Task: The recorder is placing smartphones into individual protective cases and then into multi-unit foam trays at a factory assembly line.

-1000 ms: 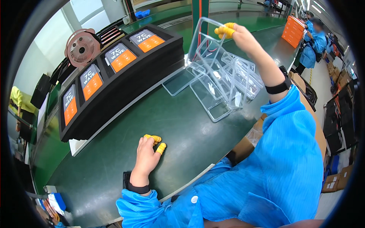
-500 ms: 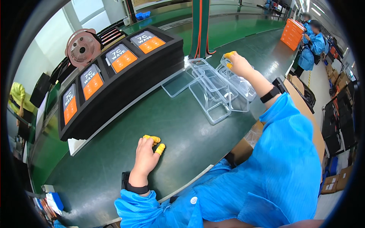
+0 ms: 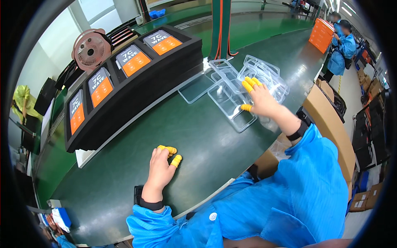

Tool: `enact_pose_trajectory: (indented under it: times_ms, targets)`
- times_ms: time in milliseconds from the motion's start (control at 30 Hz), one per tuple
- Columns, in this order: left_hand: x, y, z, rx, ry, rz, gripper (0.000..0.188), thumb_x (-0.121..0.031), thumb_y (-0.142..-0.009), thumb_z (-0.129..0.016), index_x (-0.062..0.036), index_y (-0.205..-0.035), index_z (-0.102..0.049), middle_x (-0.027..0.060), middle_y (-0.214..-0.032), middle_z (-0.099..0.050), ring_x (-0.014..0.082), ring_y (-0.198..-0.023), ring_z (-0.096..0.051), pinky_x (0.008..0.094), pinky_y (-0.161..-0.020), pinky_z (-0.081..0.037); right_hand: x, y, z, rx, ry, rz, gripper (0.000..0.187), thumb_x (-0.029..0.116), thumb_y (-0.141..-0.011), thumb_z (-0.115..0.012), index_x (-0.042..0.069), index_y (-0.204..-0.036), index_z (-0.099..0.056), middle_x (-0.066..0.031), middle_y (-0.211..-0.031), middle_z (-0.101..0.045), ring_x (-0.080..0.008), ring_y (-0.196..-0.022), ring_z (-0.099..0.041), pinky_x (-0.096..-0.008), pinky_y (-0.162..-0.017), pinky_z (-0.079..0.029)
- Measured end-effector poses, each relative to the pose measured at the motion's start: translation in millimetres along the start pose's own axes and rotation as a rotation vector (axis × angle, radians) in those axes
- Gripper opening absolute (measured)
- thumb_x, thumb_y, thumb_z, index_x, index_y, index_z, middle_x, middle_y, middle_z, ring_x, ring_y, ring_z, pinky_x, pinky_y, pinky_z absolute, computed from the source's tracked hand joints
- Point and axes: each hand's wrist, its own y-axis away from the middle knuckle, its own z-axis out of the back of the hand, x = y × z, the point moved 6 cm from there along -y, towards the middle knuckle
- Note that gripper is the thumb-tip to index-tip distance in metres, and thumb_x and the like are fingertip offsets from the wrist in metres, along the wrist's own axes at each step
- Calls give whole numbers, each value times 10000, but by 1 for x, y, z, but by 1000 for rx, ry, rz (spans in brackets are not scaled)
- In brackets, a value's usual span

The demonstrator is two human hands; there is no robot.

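Lowered from its earlier raised reach, the right hand (image 3: 262, 101) now lies spread-fingered on the clear plastic clamshell trays (image 3: 231, 97) near the dark green tabletop's (image 3: 198, 136) far right edge, while the left hand (image 3: 161, 167) rests loosely curled, empty, nearer the front edge.

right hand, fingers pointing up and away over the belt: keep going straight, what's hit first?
Probably the clear plastic trays: the right hand already rests among them, fingertips aimed at the stack. Depth is hard to judge.

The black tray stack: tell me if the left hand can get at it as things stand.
Probably yes. The left hand rests loosely curled on the green table, holding nothing, and only bare tabletop lies between it and the near edge of the black tray stack. Nothing blocks that path.
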Motion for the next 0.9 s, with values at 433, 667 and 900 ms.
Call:
enact_pose_trajectory:
  times_ms: [433,667,900]
  targets:
    - [3,2,-1,-12,7,-2,200,-68,-709,-628,8,-874,-546,121,-844,-517,256,-823,-479,320,-723,-414,5,-36,1,-59,-1,-15,554,310,-726,-602,16,-1166,-435,-168,-1151,-453,-308,-1096,-409,-432,-955,-267]
    - [1,2,-2,7,14,31,209,-114,-714,-623,-3,-876,-551,128,-892,-522,282,-875,-467,350,-761,-404,-21,-49,34,-477,-108,-129,275,171,-763,-554,123,-1033,-569,-123,-835,-599,-280,-803,-561,-440,-848,-376]
    - [-1,2,1,-24,6,-8,202,-77,-710,-629,9,-872,-545,122,-842,-517,260,-828,-480,325,-723,-413,-84,-27,54,-632,-1192,-302,315,51,-775,-493,-32,-1079,-493,-140,-898,-615,-230,-795,-605,-293,-744,-460]
